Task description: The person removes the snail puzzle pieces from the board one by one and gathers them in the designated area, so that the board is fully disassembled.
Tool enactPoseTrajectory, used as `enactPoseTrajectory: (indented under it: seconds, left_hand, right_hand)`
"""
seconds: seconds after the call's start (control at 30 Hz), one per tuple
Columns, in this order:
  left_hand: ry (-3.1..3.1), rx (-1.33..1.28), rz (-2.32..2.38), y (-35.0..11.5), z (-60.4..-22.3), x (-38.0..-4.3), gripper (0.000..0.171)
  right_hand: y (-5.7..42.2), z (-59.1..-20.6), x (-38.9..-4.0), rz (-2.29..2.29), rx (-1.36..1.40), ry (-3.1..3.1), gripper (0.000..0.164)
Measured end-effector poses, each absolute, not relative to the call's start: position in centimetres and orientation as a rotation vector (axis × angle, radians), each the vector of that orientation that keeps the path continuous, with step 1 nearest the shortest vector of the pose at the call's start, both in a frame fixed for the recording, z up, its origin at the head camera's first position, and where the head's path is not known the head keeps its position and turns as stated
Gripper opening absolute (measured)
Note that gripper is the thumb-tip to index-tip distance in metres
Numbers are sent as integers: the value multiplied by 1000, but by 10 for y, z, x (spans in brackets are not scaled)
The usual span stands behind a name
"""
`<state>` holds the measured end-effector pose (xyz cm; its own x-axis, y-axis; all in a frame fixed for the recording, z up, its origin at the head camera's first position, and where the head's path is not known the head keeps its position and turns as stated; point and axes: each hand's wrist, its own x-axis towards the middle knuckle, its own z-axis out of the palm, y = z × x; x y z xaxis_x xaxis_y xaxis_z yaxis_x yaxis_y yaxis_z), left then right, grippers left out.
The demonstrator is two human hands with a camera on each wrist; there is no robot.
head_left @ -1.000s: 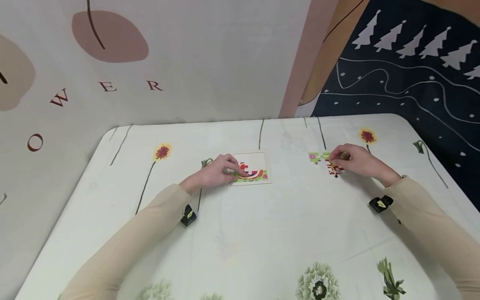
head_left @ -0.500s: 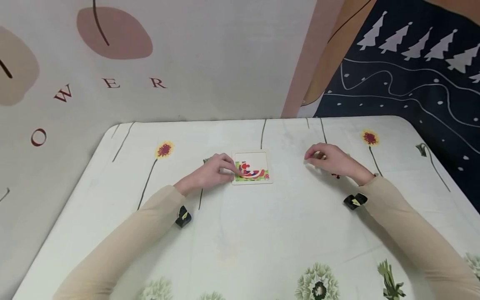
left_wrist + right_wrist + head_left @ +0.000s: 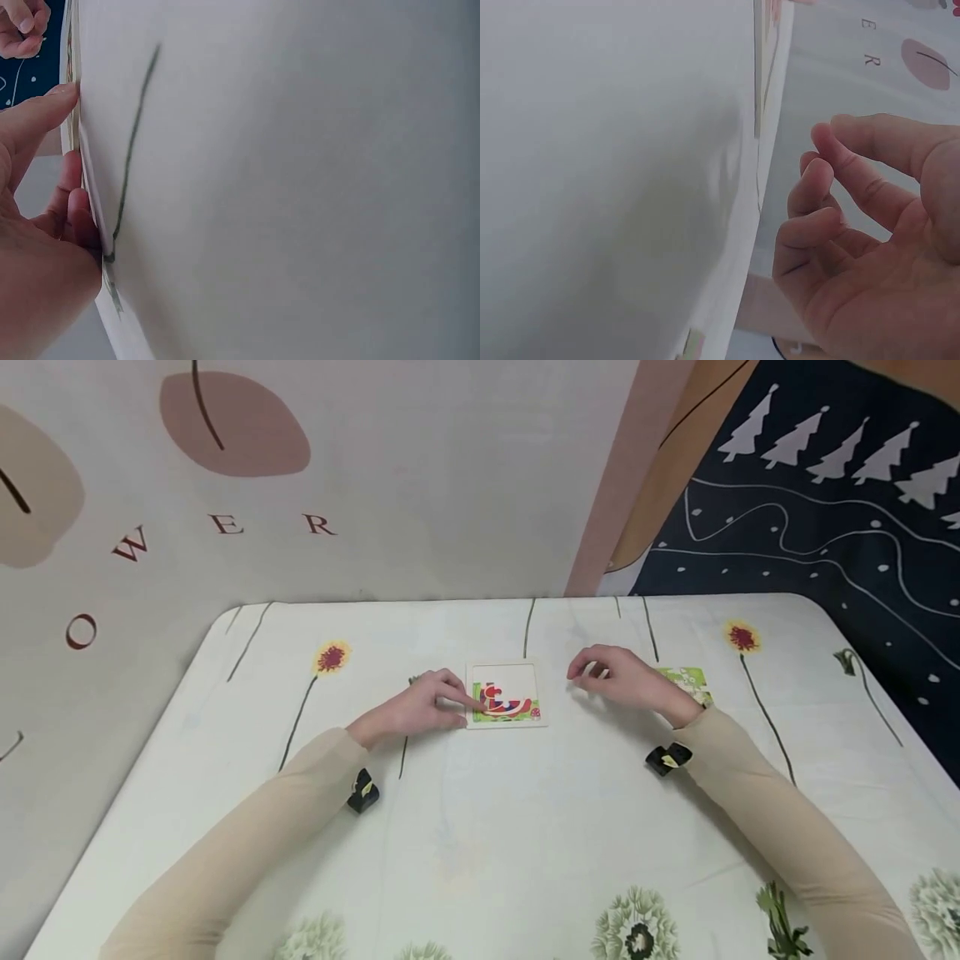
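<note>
A square jigsaw board [image 3: 506, 665] with a pale frame lies on the tablecloth, its lower part filled with red, white, blue and green pieces. My left hand [image 3: 427, 703] rests at its left edge, with one finger extended onto the pieces. In the left wrist view, a finger of the left hand [image 3: 45, 124] touches the board's thin edge [image 3: 73, 52]. My right hand [image 3: 618, 677] hovers right of the board, apart from it. In the right wrist view, the right hand's [image 3: 877, 202] thumb and index fingertips meet; no piece shows between them, though one could be hidden.
Loose green jigsaw pieces [image 3: 686, 681] lie on the cloth beyond the right wrist, partly covered by the arm. The table's white cloth [image 3: 480, 827] carries printed flowers. A pale curtain [image 3: 450, 485] and a dark blue one with trees [image 3: 810, 543] hang behind.
My right hand has left the loose pieces and moved left toward the board, uncovering green pieces behind it. My left hand stays at the board's left edge.
</note>
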<state>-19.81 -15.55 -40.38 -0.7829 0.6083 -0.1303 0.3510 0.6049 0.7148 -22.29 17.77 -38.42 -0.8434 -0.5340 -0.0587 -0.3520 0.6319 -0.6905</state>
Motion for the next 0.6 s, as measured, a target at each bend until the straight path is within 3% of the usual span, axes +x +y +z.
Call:
enactPoseTrajectory:
  seconds: [0.6]
  left_hand:
    - [2425, 715, 1024, -158, -407, -202, 29]
  right_hand:
    - [132, -385, -223, -1118, -720, 2441, 18]
